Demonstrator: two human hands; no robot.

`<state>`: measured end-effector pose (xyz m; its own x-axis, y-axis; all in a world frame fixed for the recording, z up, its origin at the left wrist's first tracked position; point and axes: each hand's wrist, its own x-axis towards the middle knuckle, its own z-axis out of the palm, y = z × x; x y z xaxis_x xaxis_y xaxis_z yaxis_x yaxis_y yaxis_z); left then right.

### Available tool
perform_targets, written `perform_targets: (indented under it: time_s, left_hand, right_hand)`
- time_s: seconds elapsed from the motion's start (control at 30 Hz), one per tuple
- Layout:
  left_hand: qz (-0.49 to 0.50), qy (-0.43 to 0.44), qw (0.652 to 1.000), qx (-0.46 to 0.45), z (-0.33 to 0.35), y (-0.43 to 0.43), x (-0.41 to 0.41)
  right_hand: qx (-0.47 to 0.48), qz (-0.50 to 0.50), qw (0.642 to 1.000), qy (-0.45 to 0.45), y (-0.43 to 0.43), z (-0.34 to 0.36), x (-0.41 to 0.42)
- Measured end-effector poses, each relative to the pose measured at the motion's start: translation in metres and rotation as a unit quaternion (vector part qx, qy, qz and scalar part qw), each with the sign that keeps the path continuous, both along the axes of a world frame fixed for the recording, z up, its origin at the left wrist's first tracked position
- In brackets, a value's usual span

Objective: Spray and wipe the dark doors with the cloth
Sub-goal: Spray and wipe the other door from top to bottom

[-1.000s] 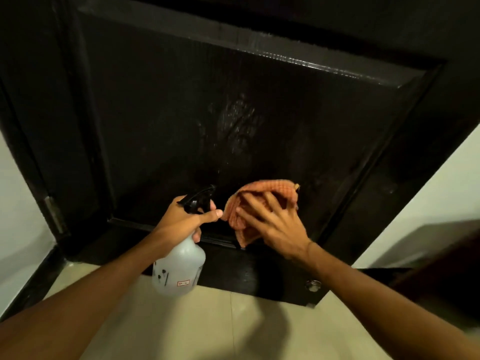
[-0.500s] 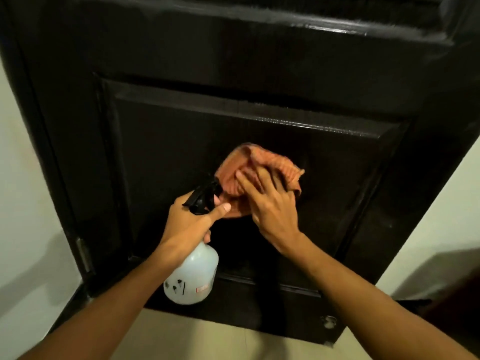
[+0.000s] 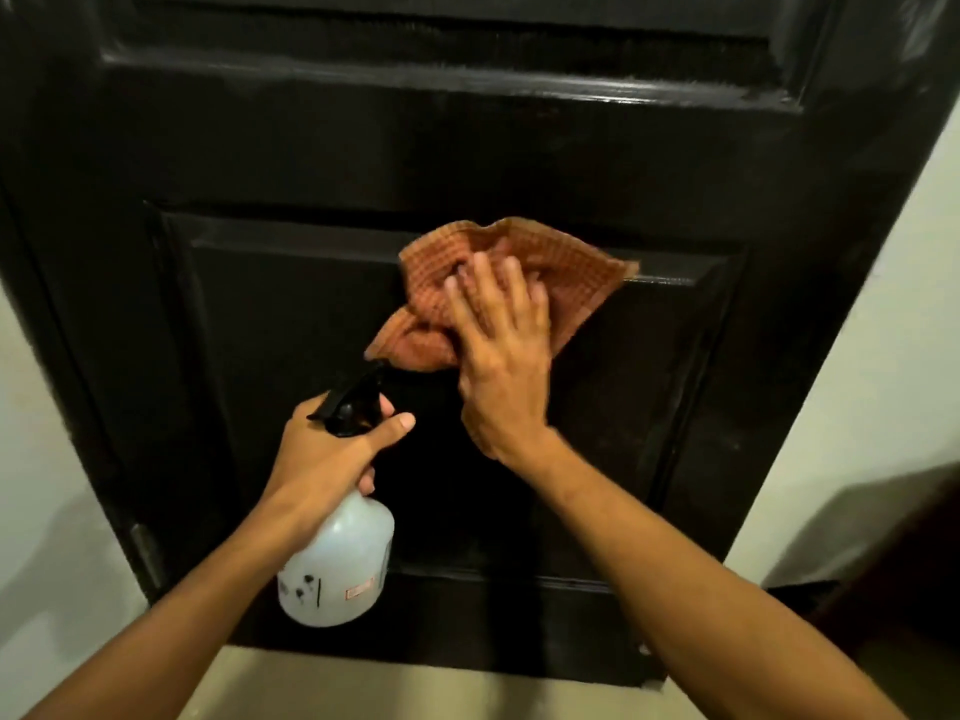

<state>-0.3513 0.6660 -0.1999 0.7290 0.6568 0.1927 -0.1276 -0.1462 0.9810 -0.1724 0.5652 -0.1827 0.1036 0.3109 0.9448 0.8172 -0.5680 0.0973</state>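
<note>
Right hand (image 3: 506,356) pressed the orange checked cloth (image 3: 519,283) flat-fingered against the dark panelled wooden door (image 3: 291,314) to wipe; left hand (image 3: 332,449) gripped the white plastic spray bottle (image 3: 337,558), ready.

Dim, warm indoor light; glare streaks above right hand (image 3: 506,356), motion-blurred fingertips; arm shadows below; wide-angle bending at edges.

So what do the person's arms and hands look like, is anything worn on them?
Both forearms are bare right up to the frame edge, with no sleeves showing. The left hand and the right hand wear no gloves, and no rings, watch or bracelet can be seen. The right hand is slightly motion-blurred, so fine detail there is unclear.
</note>
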Motion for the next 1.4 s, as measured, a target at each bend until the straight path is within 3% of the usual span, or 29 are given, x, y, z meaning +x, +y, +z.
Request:
perform_targets:
  time_s: [0.03,0.1,0.17,0.2,0.27,0.37,0.43,0.47,0.53,0.63,0.7,0.73,0.8,0.87,0.93,1.0,1.1,1.17,1.2,1.27,1.3,1.4]
  left_hand:
    - [0.006,-0.009,1.000,-0.002,0.002,0.002,0.000]
    - [0.010,-0.023,1.000,-0.007,0.007,0.000,0.002]
    - [0.002,-0.032,0.999,-0.009,0.009,-0.007,0.006]
    - [-0.006,-0.028,1.000,-0.011,0.010,-0.011,0.009]
    - [-0.036,-0.013,0.999,-0.012,0.012,-0.022,0.015]
    - [-0.067,0.006,0.998,0.013,0.007,-0.030,0.023]
    - [-0.076,0.019,0.997,0.021,-0.002,-0.037,0.029]
    - [-0.085,0.023,0.996,0.024,-0.006,-0.043,0.033]
    - [-0.101,0.032,0.994,0.035,-0.012,-0.061,0.045]
    - [-0.120,0.042,0.991,0.039,-0.021,-0.088,0.060]
    - [-0.130,0.058,0.989,0.037,-0.030,-0.096,0.063]
    - [-0.135,0.066,0.988,0.037,-0.035,-0.098,0.063]
    - [-0.137,0.077,0.987,0.037,-0.043,-0.099,0.063]
    - [-0.121,0.084,0.988,0.036,-0.050,-0.097,0.064]
    - [-0.108,0.092,0.989,0.029,-0.057,-0.093,0.060]
    - [-0.106,0.100,0.989,0.030,-0.063,-0.087,0.053]
    - [-0.101,0.116,0.987,0.041,-0.067,-0.072,0.040]
    - [-0.089,0.126,0.987,0.044,-0.071,-0.060,0.035]
    - [-0.086,0.131,0.987,0.046,-0.074,-0.055,0.034]
    - [-0.081,0.143,0.985,0.051,-0.080,-0.048,0.032]
    - [-0.080,0.147,0.984,0.053,-0.081,-0.044,0.032]
    - [-0.077,0.148,0.985,0.050,-0.085,-0.041,0.035]
  right_hand:
    - [-0.040,0.036,0.998,-0.017,0.009,-0.016,-0.004]
    - [-0.206,0.096,0.972,-0.058,0.013,-0.068,-0.010]
    - [-0.356,0.084,0.928,-0.065,-0.001,-0.107,-0.006]
    - [-0.373,0.073,0.924,-0.050,-0.014,-0.111,0.001]
    - [-0.302,0.061,0.951,-0.034,-0.047,-0.092,0.020]
    - [-0.057,-0.008,0.998,0.038,-0.104,-0.037,0.047]
    - [0.067,-0.033,0.992,0.103,-0.117,-0.037,0.049]
    - [0.086,-0.039,0.989,0.118,-0.114,-0.053,0.046]
    - [0.005,-0.046,0.992,0.117,-0.113,-0.108,0.041]
    - [-0.232,-0.037,0.967,0.104,-0.127,-0.184,0.028]
    - [-0.284,-0.031,0.951,0.117,-0.142,-0.189,0.027]
    - [-0.250,-0.038,0.959,0.128,-0.146,-0.181,0.031]
    - [-0.059,-0.073,0.975,0.201,-0.150,-0.150,0.041]
    - [0.131,-0.117,0.946,0.274,-0.143,-0.133,0.043]
    - [0.159,-0.164,0.930,0.288,-0.126,-0.149,0.026]
    - [0.061,-0.141,0.940,0.304,-0.104,-0.191,0.002]
    - [-0.170,0.035,0.950,0.259,-0.064,-0.242,-0.036]
    - [-0.225,0.068,0.936,0.263,-0.050,-0.250,-0.048]
    - [-0.175,0.058,0.937,0.297,-0.049,-0.254,-0.050]
    - [0.079,0.043,0.907,0.411,-0.060,-0.262,-0.042]
    - [0.209,0.020,0.875,0.437,-0.070,-0.264,-0.035]
    - [0.427,-0.065,0.761,0.484,-0.088,-0.266,-0.015]
